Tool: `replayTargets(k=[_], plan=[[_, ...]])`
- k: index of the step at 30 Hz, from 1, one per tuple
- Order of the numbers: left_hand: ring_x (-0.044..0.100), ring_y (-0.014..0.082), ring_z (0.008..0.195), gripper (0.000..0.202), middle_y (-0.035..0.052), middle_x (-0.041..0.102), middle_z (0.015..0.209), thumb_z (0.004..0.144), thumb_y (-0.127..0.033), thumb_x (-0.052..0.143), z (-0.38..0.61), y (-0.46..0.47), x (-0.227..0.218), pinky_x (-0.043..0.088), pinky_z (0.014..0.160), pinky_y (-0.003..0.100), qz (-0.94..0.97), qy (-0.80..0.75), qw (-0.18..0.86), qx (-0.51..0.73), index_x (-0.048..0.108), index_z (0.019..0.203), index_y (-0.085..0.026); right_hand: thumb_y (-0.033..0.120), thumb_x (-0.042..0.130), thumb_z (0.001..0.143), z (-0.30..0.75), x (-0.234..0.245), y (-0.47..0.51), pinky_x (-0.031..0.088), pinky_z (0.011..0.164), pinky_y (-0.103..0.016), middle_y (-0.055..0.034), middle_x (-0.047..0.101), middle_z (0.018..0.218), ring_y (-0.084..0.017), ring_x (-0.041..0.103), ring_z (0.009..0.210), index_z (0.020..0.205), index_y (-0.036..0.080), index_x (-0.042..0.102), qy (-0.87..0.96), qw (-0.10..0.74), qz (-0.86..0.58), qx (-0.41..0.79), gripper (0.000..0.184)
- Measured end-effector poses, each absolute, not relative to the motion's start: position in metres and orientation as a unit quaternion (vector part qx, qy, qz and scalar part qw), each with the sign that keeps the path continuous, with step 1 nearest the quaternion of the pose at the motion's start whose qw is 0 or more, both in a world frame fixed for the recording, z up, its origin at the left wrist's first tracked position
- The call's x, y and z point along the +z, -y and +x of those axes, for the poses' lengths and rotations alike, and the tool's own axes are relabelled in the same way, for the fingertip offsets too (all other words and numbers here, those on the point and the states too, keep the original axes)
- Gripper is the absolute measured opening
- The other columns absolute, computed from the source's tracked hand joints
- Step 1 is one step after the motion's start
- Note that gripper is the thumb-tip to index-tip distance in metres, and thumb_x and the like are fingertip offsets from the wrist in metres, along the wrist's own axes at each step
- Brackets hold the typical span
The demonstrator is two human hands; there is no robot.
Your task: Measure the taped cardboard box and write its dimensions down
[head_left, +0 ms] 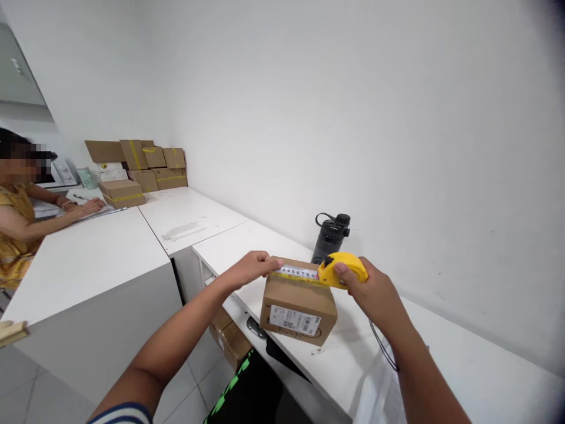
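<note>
While one tape measure [353,262] spans one cardboard box [296,299], left hand [249,268] pinches the tape's end; right hand [375,290] grips its yellow case. One black bottle [329,238] behind.

Cannot read the tiny label [295,321] print below the left hand's [247,271] fingers [265,262]. Cannot see the black bottle's [330,238] bottom, hidden behind the tape measure [355,265] by the right hand's [375,291] fingers [341,270].
</note>
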State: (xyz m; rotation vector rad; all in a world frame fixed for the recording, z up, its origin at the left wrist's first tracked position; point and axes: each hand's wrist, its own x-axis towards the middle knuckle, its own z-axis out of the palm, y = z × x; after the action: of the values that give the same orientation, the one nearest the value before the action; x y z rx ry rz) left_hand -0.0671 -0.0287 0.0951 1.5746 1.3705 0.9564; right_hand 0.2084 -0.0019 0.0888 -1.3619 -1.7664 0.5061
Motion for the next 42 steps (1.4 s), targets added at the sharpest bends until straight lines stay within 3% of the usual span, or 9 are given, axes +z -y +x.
replayTargets(k=[4,11,14,21,25,27,30,34,42], plan=[[0.048,0.0143,0.065,0.055,0.0004,0.055,0.068,0.069,-0.072,0.060,-0.082,-0.001,0.080,0.035,0.063,0.027,0.614,-0.655,0.332,0.291,0.052,0.067,-0.018,0.069,0.053,0.079,0.235,0.082,-0.032,0.036,0.045,-0.027,-0.0022,0.063,0.058,-0.017,0.054,0.051,0.064,0.022,0.057,0.732,0.362,-0.542,0.195,0.049],[0.055,0.0180,0.074,0.074,0.0071,0.063,0.089,0.073,-0.084,0.040,-0.069,0.001,0.077,0.043,0.064,0.027,0.640,-0.642,0.392,0.157,0.063,0.096,-0.017,0.072,0.058,0.074,0.258,0.085,-0.033,0.035,0.048,-0.027,-0.0021,0.068,0.071,-0.019,0.056,0.060,0.073,0.024,0.063,0.786,0.269,-0.492,0.259,0.049],[0.055,0.0174,0.072,0.079,0.0063,0.063,0.086,0.073,-0.086,0.036,-0.062,0.006,0.080,0.042,0.061,0.026,0.630,-0.652,0.401,0.129,0.063,0.104,-0.018,0.072,0.058,0.073,0.259,0.089,-0.029,0.034,0.048,-0.027,-0.0023,0.068,0.073,-0.019,0.056,0.060,0.070,0.024,0.060,0.789,0.270,-0.490,0.255,0.048],[0.047,0.0146,0.056,0.066,0.0005,0.050,0.056,0.077,-0.081,0.040,-0.064,-0.003,0.095,0.036,0.057,0.027,0.674,-0.664,0.268,0.180,0.054,0.065,-0.017,0.073,0.057,0.074,0.260,0.096,-0.021,0.029,0.045,-0.027,-0.0037,0.064,0.066,-0.016,0.053,0.052,0.064,0.023,0.055,0.802,0.287,-0.486,0.198,0.051],[0.048,0.0145,0.059,0.057,0.0015,0.053,0.060,0.084,-0.071,0.037,-0.057,-0.031,0.110,0.038,0.062,0.028,0.696,-0.642,0.227,0.228,0.048,0.065,-0.018,0.069,0.053,0.080,0.248,0.109,0.006,0.029,0.046,-0.027,-0.0032,0.064,0.063,-0.018,0.055,0.052,0.106,0.023,0.064,0.808,0.311,-0.493,0.086,0.054],[0.051,0.0153,0.064,0.051,0.0028,0.057,0.068,0.087,-0.064,0.036,-0.047,-0.047,0.113,0.040,0.065,0.029,0.708,-0.627,0.222,0.237,0.050,0.071,-0.018,0.064,0.053,0.083,0.239,0.116,0.030,0.026,0.046,-0.027,-0.0009,0.060,0.056,-0.019,0.054,0.049,0.130,0.023,0.055,0.817,0.294,-0.495,0.013,0.063],[0.051,0.0163,0.065,0.045,0.0027,0.058,0.070,0.088,-0.059,0.038,-0.025,-0.064,0.109,0.041,0.067,0.030,0.715,-0.625,0.224,0.221,0.051,0.072,-0.018,0.053,0.048,0.091,0.223,0.123,0.067,0.023,0.046,-0.026,0.0009,0.056,0.052,-0.019,0.056,0.048,0.141,0.024,0.047,0.839,0.215,-0.498,-0.048,0.058],[0.049,0.0172,0.064,0.042,0.0009,0.056,0.066,0.090,-0.057,0.038,-0.002,-0.069,0.097,0.040,0.065,0.031,0.722,-0.621,0.222,0.210,0.048,0.073,-0.020,0.040,0.040,0.097,0.201,0.122,0.090,0.026,0.048,-0.028,-0.0044,0.066,0.064,-0.023,0.066,0.060,0.130,0.019,0.054,0.840,0.114,-0.528,-0.050,0.042],[0.055,0.0194,0.079,0.043,0.0056,0.061,0.086,0.093,-0.053,0.035,0.003,-0.068,0.086,0.042,0.073,0.032,0.775,-0.591,0.107,0.195,0.051,0.071,-0.020,0.042,0.048,0.092,0.178,0.109,0.086,0.023,0.046,-0.029,-0.0059,0.067,0.065,-0.022,0.066,0.058,0.110,0.014,0.058,0.849,0.132,-0.512,-0.002,0.035]])
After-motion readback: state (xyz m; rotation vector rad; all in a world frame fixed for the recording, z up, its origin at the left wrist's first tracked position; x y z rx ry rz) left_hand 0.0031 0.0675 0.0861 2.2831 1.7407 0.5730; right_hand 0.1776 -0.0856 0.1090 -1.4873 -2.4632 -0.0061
